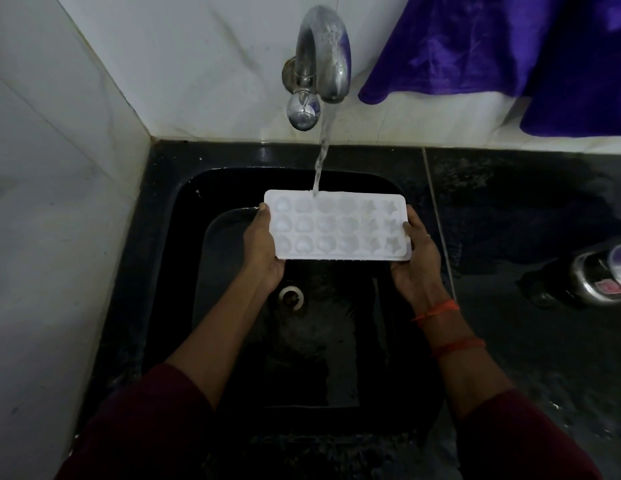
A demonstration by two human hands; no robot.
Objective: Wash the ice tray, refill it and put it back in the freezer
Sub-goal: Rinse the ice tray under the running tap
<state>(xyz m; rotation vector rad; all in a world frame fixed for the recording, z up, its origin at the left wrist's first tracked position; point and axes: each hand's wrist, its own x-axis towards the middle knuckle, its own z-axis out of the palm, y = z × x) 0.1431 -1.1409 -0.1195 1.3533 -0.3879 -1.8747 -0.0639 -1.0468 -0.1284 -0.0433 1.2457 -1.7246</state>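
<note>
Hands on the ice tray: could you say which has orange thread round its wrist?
The right hand, holding the ice tray by its star end; the left hand has none.

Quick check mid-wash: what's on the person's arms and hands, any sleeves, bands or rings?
Dark maroon fabric: left sleeve and right sleeve, forearms bare. Two orange-red thread bands circle the right wrist; the right hand has a thin ring. The left hand wears nothing.

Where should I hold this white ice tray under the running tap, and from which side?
By its two short ends, from left and right, as the left hand and right hand do now, thumbs on the rim. The ice tray is long, shallow and cavity-side up, so end grips likely keep it level and its cavities clear for the water.
</note>
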